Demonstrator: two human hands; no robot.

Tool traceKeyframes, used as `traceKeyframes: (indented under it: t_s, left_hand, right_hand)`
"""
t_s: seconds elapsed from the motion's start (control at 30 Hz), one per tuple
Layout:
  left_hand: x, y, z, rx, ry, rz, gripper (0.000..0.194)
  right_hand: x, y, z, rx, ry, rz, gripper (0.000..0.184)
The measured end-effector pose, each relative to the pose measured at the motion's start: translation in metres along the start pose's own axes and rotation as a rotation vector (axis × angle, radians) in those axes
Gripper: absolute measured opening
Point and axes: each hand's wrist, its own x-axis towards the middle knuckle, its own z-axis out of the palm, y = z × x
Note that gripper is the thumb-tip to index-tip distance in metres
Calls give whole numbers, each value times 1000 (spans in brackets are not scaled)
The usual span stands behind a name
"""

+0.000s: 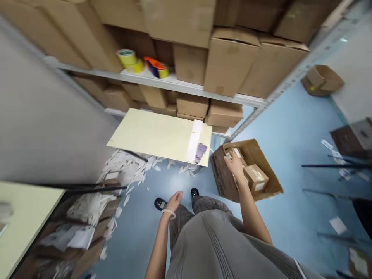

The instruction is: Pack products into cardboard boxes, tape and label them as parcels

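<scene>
My right hand (235, 166) reaches down into a large open cardboard carton (269, 170) on the floor. Its fingers are closed over the edge of a small cardboard box (238, 152) with a white label; its palm side is hidden. Beside it in the carton lies another taped, labelled box (256, 178). My left hand (174, 200), a pale bangle at its wrist, hangs in front of my legs. Its fingers are curled together with nothing visible in them. The nearest surface ahead is a pale yellow table (154, 131), bearing white paper strips (193, 145) and a small pixelated purple item (201, 152).
A metal shelf rack (162, 81) full of cardboard boxes stands ahead, with yellow tape rolls (128, 58) and an orange tape dispenser (155, 66) on it. Paper scraps (128, 168) litter the floor at left. Another table (23, 217) is at lower left; an open box (322, 79) stands far right.
</scene>
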Motion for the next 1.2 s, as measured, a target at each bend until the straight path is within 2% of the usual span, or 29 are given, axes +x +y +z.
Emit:
traceKeyframes:
  t_s: [0.13,0.2,0.3,0.47,0.57,0.63,0.77,0.9,1.03,1.2]
  left_hand:
    - [-18,-4,-56,-211,234,16,42]
    - [-33,-6,-83,-317,374,44,48]
    - [-62,-19,-129,-434,553,62,51]
    - [-120,-74,-225,-547,874,-1,55]
    - [-157,-115,-277,-626,1056,-62,61]
    - [-179,-141,-302,-662,1143,-109,67]
    - [-206,-181,-334,-694,1215,-145,76]
    - [-213,-206,-350,-741,1186,-170,74]
    - [-204,-210,-362,-778,1116,-186,73]
    - [-184,-204,-383,-789,1121,-187,72]
  right_hand:
    - [16,-99,47,24,-138,-318,58]
    - [6,-146,76,53,-231,-471,59]
    - [-29,-207,123,87,-378,-647,58]
    - [-102,-282,192,111,-570,-822,60]
    - [-128,-317,222,95,-635,-894,59]
    - [-138,-341,238,74,-638,-919,59]
    - [-162,-390,268,56,-599,-951,58]
    - [-204,-429,296,87,-641,-1020,58]
    - [-235,-453,323,69,-774,-1083,57]
    - [-232,-480,362,-25,-747,-1102,55]
